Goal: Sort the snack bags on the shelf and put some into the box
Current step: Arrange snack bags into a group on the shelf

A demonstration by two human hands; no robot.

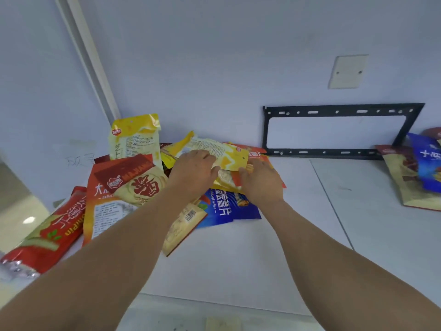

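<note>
A heap of snack bags lies on the white shelf [238, 247] against the wall. My left hand [193, 173] grips a yellow bag [229, 154] lying back side up on top of the heap. My right hand [261, 182] holds a yellow-and-orange bag [226, 179] just beneath it. Under both hands lies a blue bag [226, 206]. An orange-and-red bag [119, 187] lies at the left. Behind it another yellow bag [136, 139] leans upright on the wall. A long red bag [47, 232] sits at the far left. No box is in view.
A black metal bracket [338, 130] leans on the wall at the back right. A second small group of bags, blue [427, 163] and tan [412, 187], lies at the right edge. A blank wall plate [348, 71] is above the bracket.
</note>
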